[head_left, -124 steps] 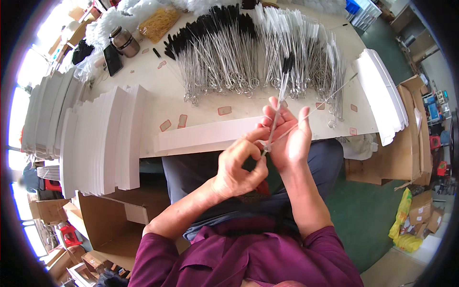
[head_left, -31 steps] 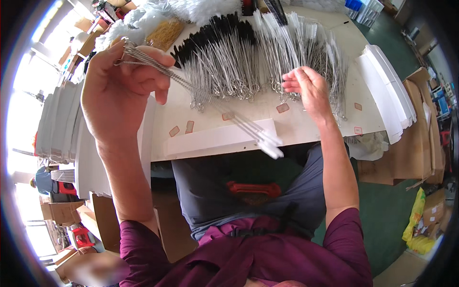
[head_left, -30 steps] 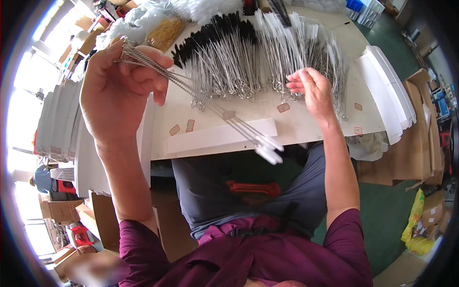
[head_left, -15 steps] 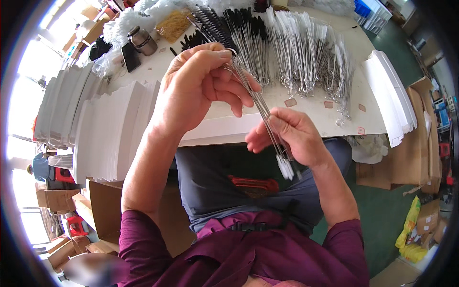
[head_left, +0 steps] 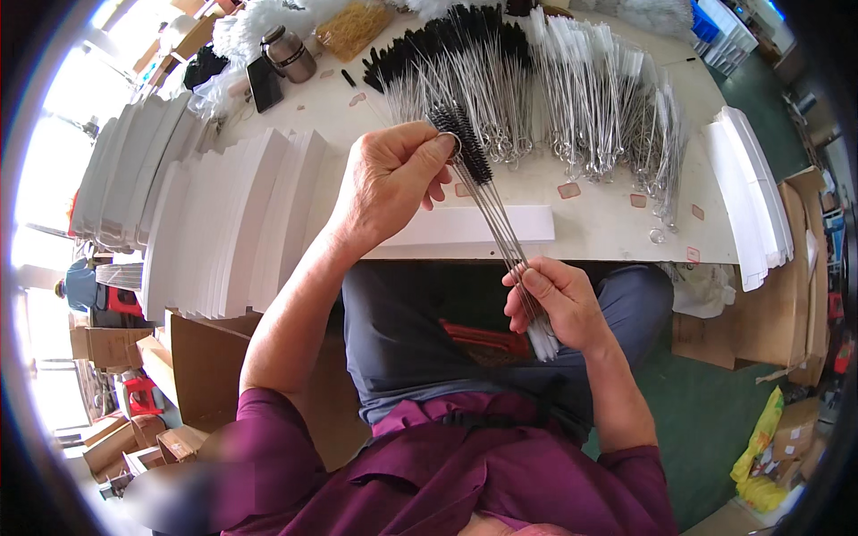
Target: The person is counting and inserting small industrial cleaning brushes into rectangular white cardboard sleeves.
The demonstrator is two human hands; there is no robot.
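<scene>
Both hands have drawn back from the spread on the desk (head_left: 617,223) and come together over the lap: a second ago the left hand was raised off to the left with a few wire brushes while the right reached among the rows; half a second ago they were already meeting.

Head view: the left hand (head_left: 389,179) has its fingers closed around the upper end of a small bundle of wire brushes (head_left: 496,214), just beside the black bristle heads, above the desk's near edge. The bundle slants down to the right hand (head_left: 554,304), whose fingers are wrapped around the lower, white-tipped end below the desk edge. By the look of it, the picked brushes are now being gathered and evened into one bunch.

On the desk lie rows of black-tipped brushes (head_left: 447,45) and white-tipped brushes (head_left: 590,80), a white card strip (head_left: 447,228), and stacks of white card (head_left: 223,223) to the left.
</scene>
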